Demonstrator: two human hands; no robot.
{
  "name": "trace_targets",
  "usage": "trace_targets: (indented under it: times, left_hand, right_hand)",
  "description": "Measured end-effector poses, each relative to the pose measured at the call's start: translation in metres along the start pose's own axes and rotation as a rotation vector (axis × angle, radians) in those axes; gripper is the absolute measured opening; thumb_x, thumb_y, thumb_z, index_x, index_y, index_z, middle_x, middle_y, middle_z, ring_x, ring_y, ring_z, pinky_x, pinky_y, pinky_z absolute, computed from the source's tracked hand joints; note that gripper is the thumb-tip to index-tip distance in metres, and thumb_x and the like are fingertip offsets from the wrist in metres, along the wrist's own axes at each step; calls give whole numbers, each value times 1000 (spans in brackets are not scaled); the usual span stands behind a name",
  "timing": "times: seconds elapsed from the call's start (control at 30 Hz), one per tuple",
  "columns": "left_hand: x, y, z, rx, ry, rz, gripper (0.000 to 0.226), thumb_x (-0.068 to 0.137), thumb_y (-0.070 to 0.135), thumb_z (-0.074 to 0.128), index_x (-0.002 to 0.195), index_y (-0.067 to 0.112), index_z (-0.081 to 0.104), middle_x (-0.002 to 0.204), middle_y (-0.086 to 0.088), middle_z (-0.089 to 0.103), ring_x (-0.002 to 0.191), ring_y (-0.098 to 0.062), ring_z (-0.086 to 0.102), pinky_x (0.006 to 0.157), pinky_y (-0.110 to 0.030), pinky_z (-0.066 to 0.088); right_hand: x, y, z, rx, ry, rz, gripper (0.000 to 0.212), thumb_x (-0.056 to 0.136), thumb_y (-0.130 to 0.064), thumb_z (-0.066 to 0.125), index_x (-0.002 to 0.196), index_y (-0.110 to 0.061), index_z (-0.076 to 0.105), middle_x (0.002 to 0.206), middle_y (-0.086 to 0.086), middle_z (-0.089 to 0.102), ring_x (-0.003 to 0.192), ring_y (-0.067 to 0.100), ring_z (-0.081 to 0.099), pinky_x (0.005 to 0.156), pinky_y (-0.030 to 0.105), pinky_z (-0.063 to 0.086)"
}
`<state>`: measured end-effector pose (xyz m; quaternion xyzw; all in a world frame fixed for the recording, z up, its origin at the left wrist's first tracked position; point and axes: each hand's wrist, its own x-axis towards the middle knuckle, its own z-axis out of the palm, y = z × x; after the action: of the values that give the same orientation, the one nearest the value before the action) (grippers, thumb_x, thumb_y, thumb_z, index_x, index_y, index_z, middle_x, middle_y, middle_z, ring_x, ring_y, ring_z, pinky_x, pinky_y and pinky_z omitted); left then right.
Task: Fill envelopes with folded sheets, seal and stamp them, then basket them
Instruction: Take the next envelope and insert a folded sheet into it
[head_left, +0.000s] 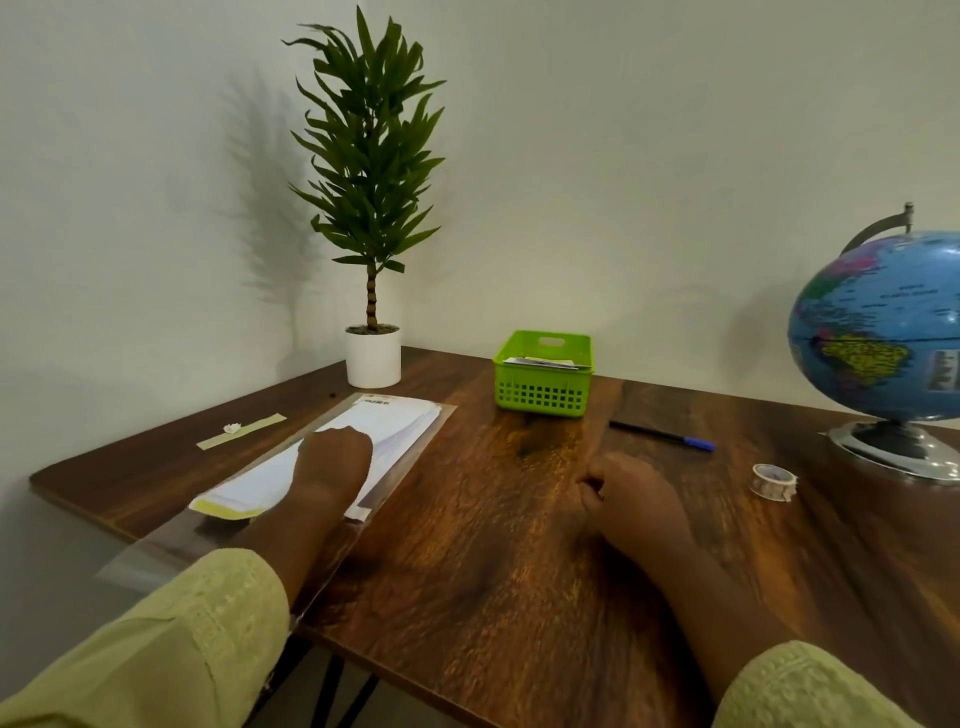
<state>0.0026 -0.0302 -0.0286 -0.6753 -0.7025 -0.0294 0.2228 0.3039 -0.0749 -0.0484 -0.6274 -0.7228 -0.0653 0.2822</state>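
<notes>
The person is sitting at a dark wooden table (493, 519), both forearms in pale green sleeves (208, 639) reaching forward. The left hand (332, 462) is lying on top of a stack of white envelopes (395, 423) that is sitting inside a clear plastic sleeve (415, 467) on the left part of the table. Its fingers are curling down onto the paper, and from here I cannot tell whether they are pinching an envelope or only pressing on the stack. One envelope at the near end is showing a yellow flap strip (223, 509). The clear sleeve is hanging over the table's near-left edge.

The right hand (634, 499) is resting on the bare wood, well apart from the stack, fingers loosely curled together and holding nothing that I can see.

A green basket (543, 395) is standing toward the back, with some papers already lying in it. A pen (662, 435) with a blue cap is lying to its right, and a roll of clear tape (773, 482) is sitting nearer the right edge, just beside the base of a globe (883, 332). A potted plant (371, 208) is standing at the back left corner. A pale strip of paper (241, 431) with a small white scrap on it is lying left of the envelopes.
</notes>
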Motion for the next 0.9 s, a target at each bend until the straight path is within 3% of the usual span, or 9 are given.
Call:
trace_targets:
  times: [0.1, 0.27, 0.37, 0.43, 0.47, 0.53, 0.63, 0.77, 0.9]
  left_hand:
    - [1, 15, -25, -191, 113, 10, 18, 92, 18, 52, 103, 12, 65, 97, -4, 69, 86, -16, 65, 75, -19, 44]
    - [-6, 83, -68, -391, 124, 148, 18, 89, 11, 52, 101, 8, 65, 96, -12, 67, 86, -27, 64, 69, -32, 46]
    - [-12, 128, -87, -426, -9, 317, 14, 86, 13, 55, 73, 7, 59, 86, -18, 65, 71, -26, 61, 58, -29, 39]
    - [-14, 149, -90, -446, -173, 417, 32, 87, 24, 59, 60, 10, 52, 74, -14, 63, 58, -18, 57, 53, -26, 39]
    - [-13, 155, -87, -440, -245, 452, 31, 87, 31, 60, 66, 9, 60, 79, -9, 66, 63, -18, 60, 57, -27, 43]
    - [-10, 165, -79, -383, -360, 506, 39, 84, 42, 62, 104, 9, 65, 109, -6, 65, 95, -22, 62, 78, -32, 50]
    - [-12, 165, -56, -301, -554, 512, 68, 87, 53, 50, 141, 16, 33, 148, -8, 35, 131, -27, 38, 105, -39, 36]
    - [-29, 177, -26, -451, -449, 460, 62, 94, 57, 22, 148, 31, 7, 158, 1, -2, 145, -27, -2, 113, -56, 1]
    - [-32, 179, -11, -599, -238, 428, 45, 96, 51, 26, 139, 42, 30, 155, 5, 19, 143, -20, 14, 112, -57, 5]
  right_hand:
    - [0, 3, -3, -5, 25, 37, 12, 87, -29, 54, 88, -26, 66, 81, -12, 54, 74, 6, 50, 63, 24, 44]
    - [1, 11, -14, 20, 20, 145, 12, 87, -27, 57, 95, -28, 66, 92, -7, 63, 80, 8, 57, 74, 31, 54]
    - [-3, 23, -21, 35, 12, 176, 13, 88, -25, 57, 95, -26, 67, 93, -5, 65, 81, 9, 58, 74, 29, 53]
    - [-6, 33, -23, 54, 19, 200, 13, 88, -22, 56, 91, -25, 68, 91, -4, 67, 79, 8, 59, 75, 27, 52]
    - [-7, 36, -23, 62, 32, 215, 13, 88, -21, 56, 90, -24, 69, 91, -4, 68, 77, 7, 58, 75, 24, 51]
    - [-10, 45, -23, 69, 55, 250, 15, 88, -21, 56, 92, -23, 70, 92, -4, 69, 75, 6, 56, 74, 19, 47]
    - [-8, 46, -20, 77, 37, 282, 15, 89, -21, 56, 93, -23, 70, 92, -4, 69, 75, 5, 55, 72, 18, 46]
    - [-10, 38, -21, 54, -51, 274, 18, 89, -20, 52, 92, -22, 70, 92, -1, 69, 80, 11, 60, 76, 24, 53]
    - [-8, 33, -35, 6, -96, 317, 18, 89, -18, 52, 99, -17, 68, 99, 3, 67, 87, 15, 61, 83, 29, 53]
